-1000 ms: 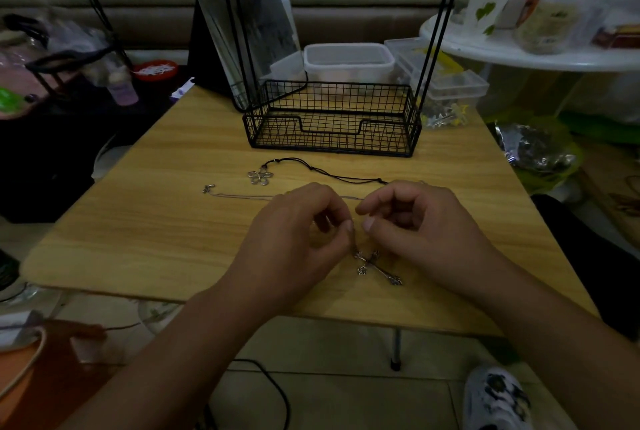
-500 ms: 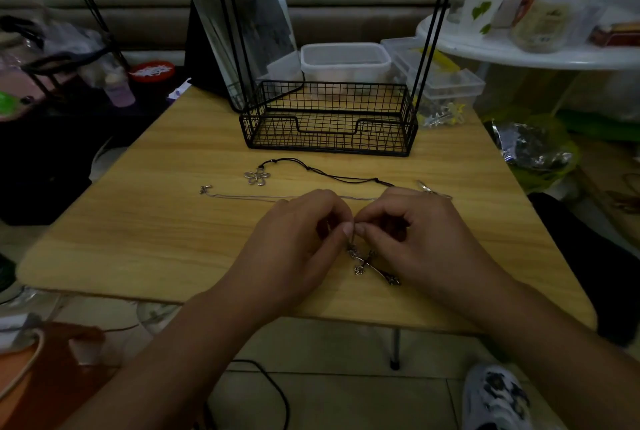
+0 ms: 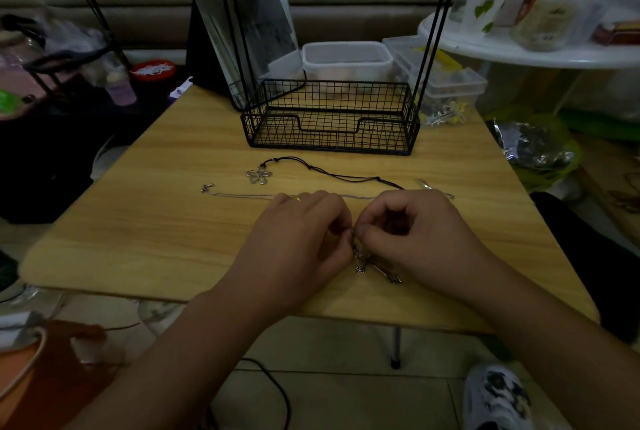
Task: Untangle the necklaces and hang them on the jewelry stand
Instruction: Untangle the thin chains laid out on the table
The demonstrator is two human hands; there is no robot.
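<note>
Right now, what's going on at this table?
A person sits at a wooden table, both hands working one spot on a thin silver chain. The left hand and right hand pinch it together just above a cross pendant lying on the table. A black cord necklace with a flower pendant lies untouched behind them. Nothing visibly hangs on the black wire stand yet.
</note>
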